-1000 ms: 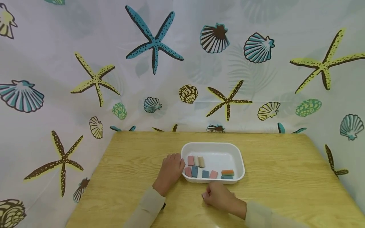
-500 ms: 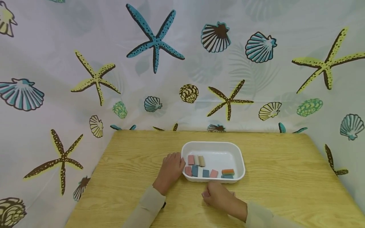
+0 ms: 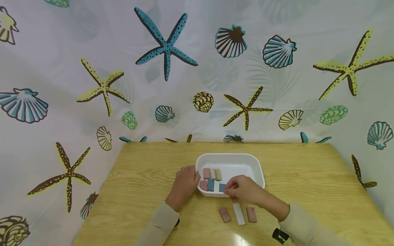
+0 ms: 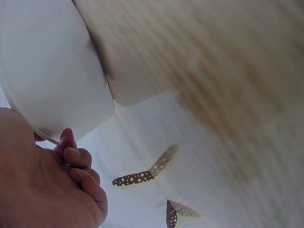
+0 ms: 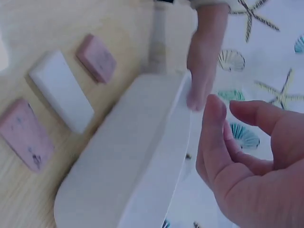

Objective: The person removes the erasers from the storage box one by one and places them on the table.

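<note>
My left hand (image 3: 183, 186) holds the left rim of a white plastic tub (image 3: 229, 158), thumb on the rim and fingers curled outside it; the left wrist view shows this grip on the edge. My right hand (image 3: 244, 189) hovers over the tub's front rim. In the right wrist view its thumb and bent fingers stand apart with nothing visible between them. On the table before the tub lie a pink eraser (image 3: 224, 214), a long white eraser (image 3: 239, 214) and another pink eraser (image 3: 251, 214), side by side.
Inside the tub's left part are several erasers: pink (image 3: 206, 173), beige (image 3: 217, 174), blue (image 3: 210, 185) and white (image 3: 216, 186). My right hand hides the tub's front right. The wooden table (image 3: 147, 160) meets a shell-patterned curtain (image 3: 184, 119) at the back and sides.
My right hand has risen from the table and moved forward over the tub's front rim, uncovering the white eraser between two pink ones. My left hand has stayed on the rim.
</note>
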Demonstrator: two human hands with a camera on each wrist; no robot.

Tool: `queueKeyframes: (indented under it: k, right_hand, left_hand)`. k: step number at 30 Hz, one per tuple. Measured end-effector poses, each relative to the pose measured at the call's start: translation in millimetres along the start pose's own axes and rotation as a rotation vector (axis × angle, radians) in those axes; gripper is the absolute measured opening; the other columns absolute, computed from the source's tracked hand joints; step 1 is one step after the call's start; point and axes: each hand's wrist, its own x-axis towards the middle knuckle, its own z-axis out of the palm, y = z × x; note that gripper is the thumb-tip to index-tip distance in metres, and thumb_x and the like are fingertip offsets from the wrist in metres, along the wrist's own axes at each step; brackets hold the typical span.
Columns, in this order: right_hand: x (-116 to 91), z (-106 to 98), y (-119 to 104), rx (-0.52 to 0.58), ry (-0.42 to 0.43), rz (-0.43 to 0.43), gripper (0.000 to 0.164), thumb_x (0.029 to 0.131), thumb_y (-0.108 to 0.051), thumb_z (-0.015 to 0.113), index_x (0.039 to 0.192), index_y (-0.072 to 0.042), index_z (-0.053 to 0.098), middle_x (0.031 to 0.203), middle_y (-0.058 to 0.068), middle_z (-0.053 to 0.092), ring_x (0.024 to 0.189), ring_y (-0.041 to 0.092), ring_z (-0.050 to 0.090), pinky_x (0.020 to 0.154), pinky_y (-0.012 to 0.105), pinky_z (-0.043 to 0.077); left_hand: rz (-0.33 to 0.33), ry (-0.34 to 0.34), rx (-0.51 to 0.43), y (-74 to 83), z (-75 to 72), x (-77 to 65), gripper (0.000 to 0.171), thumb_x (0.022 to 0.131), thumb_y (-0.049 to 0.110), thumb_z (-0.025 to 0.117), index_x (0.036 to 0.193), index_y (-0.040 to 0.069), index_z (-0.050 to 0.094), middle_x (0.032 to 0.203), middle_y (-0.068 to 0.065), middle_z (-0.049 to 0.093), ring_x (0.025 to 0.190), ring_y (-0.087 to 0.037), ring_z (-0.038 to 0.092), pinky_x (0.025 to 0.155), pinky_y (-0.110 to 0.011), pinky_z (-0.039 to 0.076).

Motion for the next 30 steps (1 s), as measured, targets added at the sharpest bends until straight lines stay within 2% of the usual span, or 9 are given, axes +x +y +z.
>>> queueKeyframes:
  k: [7, 14, 22, 27, 30]
  right_hand:
    - [25.4, -32.6, 14.5, 0.203, 0.095, 0.129, 0.025, 0.093, -0.011, 0.053, 0.104, 0.011, 0.059, 0.087, 0.013, 0.063, 0.077, 0.020, 0.064, 0.072, 0.034, 0.052]
    - [51.6, -46.1, 41.2, 0.251, 0.181, 0.200, 0.032, 0.092, -0.008, 0.053, 0.110, 0.018, 0.054, 0.092, 0.021, 0.063, 0.081, 0.022, 0.064, 0.075, 0.034, 0.051]
    - [75.0, -44.5, 53.9, 0.243, 0.213, 0.265, 0.029, 0.090, -0.009, 0.057, 0.106, 0.015, 0.057, 0.090, 0.018, 0.064, 0.074, 0.015, 0.064, 0.072, 0.031, 0.052]
    - [87.1, -34.8, 56.9, 0.211, 0.230, 0.322, 0.026, 0.088, -0.009, 0.060, 0.102, 0.012, 0.060, 0.085, 0.016, 0.064, 0.070, 0.015, 0.063, 0.070, 0.031, 0.052]
    - [91.8, -27.1, 58.6, 0.206, 0.223, 0.323, 0.025, 0.088, -0.008, 0.060, 0.101, 0.014, 0.060, 0.082, 0.016, 0.064, 0.069, 0.015, 0.062, 0.069, 0.030, 0.052]
  left_hand:
    - [0.005, 0.010, -0.002, -0.7, -0.2, -0.5, 0.022, 0.098, 0.029, 0.038, 0.084, 0.013, 0.045, 0.073, 0.002, 0.040, 0.069, -0.017, 0.038, 0.065, -0.033, 0.031]
    - [-0.001, 0.003, 0.002, -0.4, 1.1, 0.3, 0.024, 0.097, 0.030, 0.036, 0.084, 0.012, 0.045, 0.071, 0.002, 0.040, 0.068, -0.017, 0.037, 0.064, -0.032, 0.031]
    - [-0.015, -0.005, 0.003, 1.1, 1.6, 2.7, 0.024, 0.097, 0.031, 0.036, 0.084, 0.013, 0.045, 0.072, 0.002, 0.041, 0.068, -0.017, 0.038, 0.063, -0.031, 0.031]
    - [-0.016, 0.004, 0.016, 0.4, 2.3, 3.6, 0.023, 0.097, 0.029, 0.037, 0.083, 0.013, 0.045, 0.072, 0.002, 0.040, 0.069, -0.017, 0.038, 0.063, -0.032, 0.032]
    - [-0.016, 0.004, 0.018, -0.5, 3.0, 2.0, 0.023, 0.097, 0.030, 0.037, 0.083, 0.013, 0.045, 0.072, 0.003, 0.040, 0.068, -0.017, 0.038, 0.063, -0.031, 0.031]
